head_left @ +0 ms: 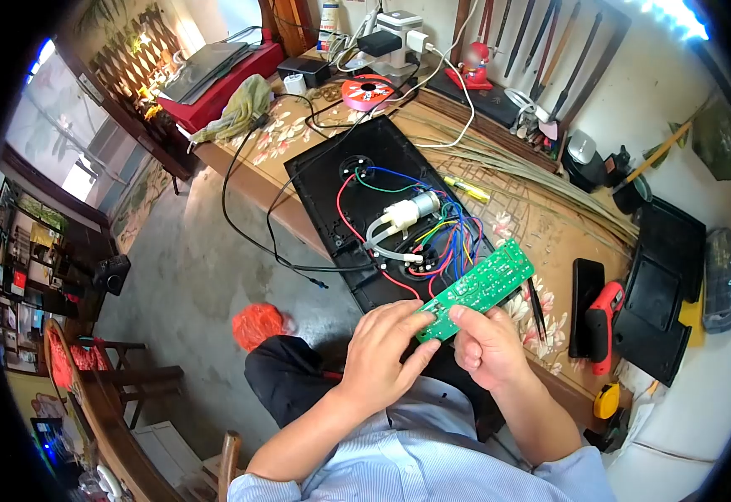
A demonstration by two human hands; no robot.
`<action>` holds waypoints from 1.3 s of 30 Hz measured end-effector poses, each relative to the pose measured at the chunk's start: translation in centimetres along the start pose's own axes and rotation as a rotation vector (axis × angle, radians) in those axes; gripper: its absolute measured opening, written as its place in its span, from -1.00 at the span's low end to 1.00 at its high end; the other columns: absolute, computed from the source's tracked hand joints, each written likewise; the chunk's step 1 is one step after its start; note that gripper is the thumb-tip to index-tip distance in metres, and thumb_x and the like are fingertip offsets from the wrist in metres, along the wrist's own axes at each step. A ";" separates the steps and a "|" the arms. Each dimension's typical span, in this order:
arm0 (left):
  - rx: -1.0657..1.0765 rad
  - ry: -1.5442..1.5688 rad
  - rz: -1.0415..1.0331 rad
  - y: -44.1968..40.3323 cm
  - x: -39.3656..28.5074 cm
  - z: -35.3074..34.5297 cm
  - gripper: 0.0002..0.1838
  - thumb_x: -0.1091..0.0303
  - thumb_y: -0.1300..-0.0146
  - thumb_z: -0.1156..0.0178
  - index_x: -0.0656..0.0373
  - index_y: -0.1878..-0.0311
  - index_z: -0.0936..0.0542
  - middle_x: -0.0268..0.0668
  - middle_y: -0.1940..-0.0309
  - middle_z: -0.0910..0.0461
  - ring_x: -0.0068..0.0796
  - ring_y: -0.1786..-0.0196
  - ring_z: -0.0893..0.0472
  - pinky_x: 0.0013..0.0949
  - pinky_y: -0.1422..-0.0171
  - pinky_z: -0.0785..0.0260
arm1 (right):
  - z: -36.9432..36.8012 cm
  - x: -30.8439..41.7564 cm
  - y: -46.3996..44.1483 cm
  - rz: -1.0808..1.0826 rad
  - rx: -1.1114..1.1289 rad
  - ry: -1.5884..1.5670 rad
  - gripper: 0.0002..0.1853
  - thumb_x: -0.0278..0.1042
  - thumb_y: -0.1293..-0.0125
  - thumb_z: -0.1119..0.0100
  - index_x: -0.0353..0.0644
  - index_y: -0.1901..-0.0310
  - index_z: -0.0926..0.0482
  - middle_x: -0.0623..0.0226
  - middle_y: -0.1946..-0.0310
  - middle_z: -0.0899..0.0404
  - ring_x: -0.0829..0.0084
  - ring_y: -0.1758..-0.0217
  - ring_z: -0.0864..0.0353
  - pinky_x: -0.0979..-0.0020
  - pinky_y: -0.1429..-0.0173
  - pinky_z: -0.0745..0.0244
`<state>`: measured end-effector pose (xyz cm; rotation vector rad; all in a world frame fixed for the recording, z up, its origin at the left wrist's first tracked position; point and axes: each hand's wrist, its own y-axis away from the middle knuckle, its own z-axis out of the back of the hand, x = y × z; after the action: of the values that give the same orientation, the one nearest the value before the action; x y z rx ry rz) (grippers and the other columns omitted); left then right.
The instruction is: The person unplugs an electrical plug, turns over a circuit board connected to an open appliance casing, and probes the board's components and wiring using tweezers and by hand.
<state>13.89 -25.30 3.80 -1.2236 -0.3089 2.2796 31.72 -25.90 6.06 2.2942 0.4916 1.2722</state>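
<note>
A long green circuit board [484, 284] is held at its near left end, over the edge of a black panel [315, 180]. My left hand [384, 347] grips that end, fingers on top and thumb at the near edge. My right hand [489, 345] pinches the board's near edge, thumb on top and fingers curled. Red, blue, green and yellow wires [457, 238] run from under the board to the panel. On the panel sits a small motor pump [411, 212] with a clear tube.
Right of the board lie black tweezers [537, 309], a black phone [586, 305] and a red-and-black tool [604, 326]. A yellow screwdriver [467, 189] rests beyond the panel. Black cables [278, 251] hang over the table's left edge. A tape roll [367, 92] sits at the back.
</note>
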 end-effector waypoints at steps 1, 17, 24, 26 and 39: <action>-0.001 0.002 0.002 0.0 0.1 -0.1 -0.61 0.33 -0.10 -0.43 0.20 0.00 -0.59 -0.09 -0.05 -0.59 -0.04 -0.10 -0.58 -0.08 -0.24 -0.38 | 0.3 -0.1 -0.1 0.007 0.030 -0.024 -0.91 -0.34 -0.39 -0.22 -0.09 0.28 -0.54 0.58 0.75 -0.34 0.70 0.82 -0.21 0.58 0.74 -0.09; -0.062 -0.024 -0.048 -0.2 0.3 -0.4 -0.59 0.36 -0.02 -0.48 0.22 0.07 -0.56 -0.09 -0.01 -0.63 -0.04 -0.09 -0.61 -0.08 -0.23 -0.40 | 1.0 0.0 -0.2 -0.004 0.098 -0.027 -0.92 -0.34 -0.40 -0.21 -0.09 0.27 -0.54 0.58 0.74 -0.35 0.71 0.81 -0.19 0.58 0.74 -0.08; -0.031 -0.040 -0.049 0.0 0.4 -0.2 -0.55 0.28 -0.14 -0.41 0.25 -0.07 -0.56 -0.10 -0.04 -0.61 -0.10 -0.13 -0.59 -0.05 -0.31 -0.35 | 0.8 -0.1 -0.2 0.012 0.078 -0.004 -0.91 -0.33 -0.40 -0.22 -0.11 0.25 -0.54 0.57 0.72 -0.36 0.72 0.79 -0.21 0.58 0.74 -0.10; -0.028 -0.056 -0.063 0.0 0.5 -0.2 -0.53 0.27 -0.14 -0.40 0.23 -0.10 -0.56 -0.11 -0.04 -0.61 -0.10 -0.13 -0.59 -0.05 -0.31 -0.36 | 0.7 0.0 -0.1 0.015 0.069 0.004 -0.90 -0.32 -0.40 -0.22 -0.11 0.24 -0.55 0.57 0.71 -0.37 0.72 0.79 -0.21 0.59 0.74 -0.11; -0.021 -0.278 -0.205 0.0 0.6 -0.1 -0.47 0.26 -0.06 -0.43 0.12 -0.14 -0.60 -0.11 -0.05 -0.59 -0.11 -0.08 -0.61 -0.03 -0.23 -0.42 | 0.9 -0.3 -0.2 0.049 0.092 0.020 -0.90 -0.33 -0.38 -0.25 -0.14 0.21 -0.56 0.56 0.65 -0.42 0.73 0.77 -0.25 0.60 0.73 -0.15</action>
<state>13.71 -24.99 3.33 -0.8403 -0.5342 2.2678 32.33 -26.04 5.34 2.3853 0.5134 1.3225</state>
